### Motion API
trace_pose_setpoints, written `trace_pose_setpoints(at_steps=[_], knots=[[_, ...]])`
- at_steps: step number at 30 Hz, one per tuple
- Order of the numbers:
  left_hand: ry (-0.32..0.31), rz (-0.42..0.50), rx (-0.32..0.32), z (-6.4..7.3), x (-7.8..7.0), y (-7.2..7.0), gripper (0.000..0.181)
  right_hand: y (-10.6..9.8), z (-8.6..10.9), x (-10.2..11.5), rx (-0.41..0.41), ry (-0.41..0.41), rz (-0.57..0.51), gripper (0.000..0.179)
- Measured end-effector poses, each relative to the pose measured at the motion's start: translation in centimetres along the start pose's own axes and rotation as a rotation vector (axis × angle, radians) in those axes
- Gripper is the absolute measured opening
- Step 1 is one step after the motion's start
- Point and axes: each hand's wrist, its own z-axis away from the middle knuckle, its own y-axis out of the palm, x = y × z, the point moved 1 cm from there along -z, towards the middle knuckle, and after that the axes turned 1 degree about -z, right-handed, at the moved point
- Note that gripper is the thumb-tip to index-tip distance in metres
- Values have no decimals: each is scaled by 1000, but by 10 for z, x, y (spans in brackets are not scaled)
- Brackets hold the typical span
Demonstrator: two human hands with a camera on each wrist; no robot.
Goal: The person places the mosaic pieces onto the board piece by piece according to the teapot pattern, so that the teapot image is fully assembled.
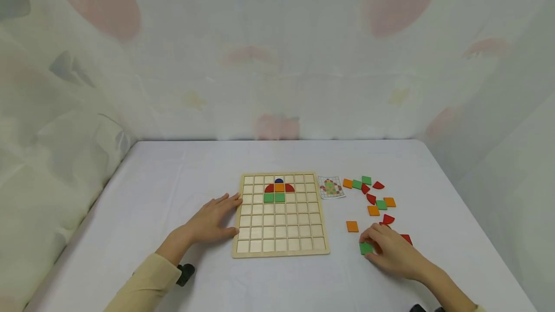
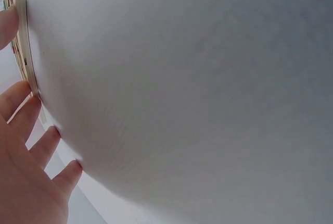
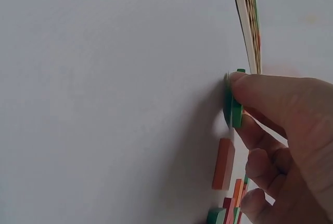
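A wooden grid board lies on the white table, holding a blue half-round piece, an orange square, two red quarter-rounds and two green squares near its top. My left hand touches the board's left edge with spread fingers; the left wrist view shows its fingertips along that edge. To the right of the board, my right hand pinches a green square tile between thumb and fingers. In the right wrist view, this tile stands on edge against the picture.
A small pattern card lies beside the board's upper right. Several loose orange, green and red pieces are scattered right of it, among them an orange square just left of my right hand. A red piece lies partly behind that hand.
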Motion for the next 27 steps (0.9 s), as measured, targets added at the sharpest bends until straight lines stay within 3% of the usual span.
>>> trace_pose_setpoints(at_steps=[9,13,27], knots=[[1,15,8,0,-2,-2,73,-3,-16,8,-66,-22,-37,29],[-4,12,11,-1,-1,-2,73,-3,-27,12,-119,-70,-29,31],[-14,16,21,1,-1,-2,73,6,-81,37,-174,-158,-78,29]])
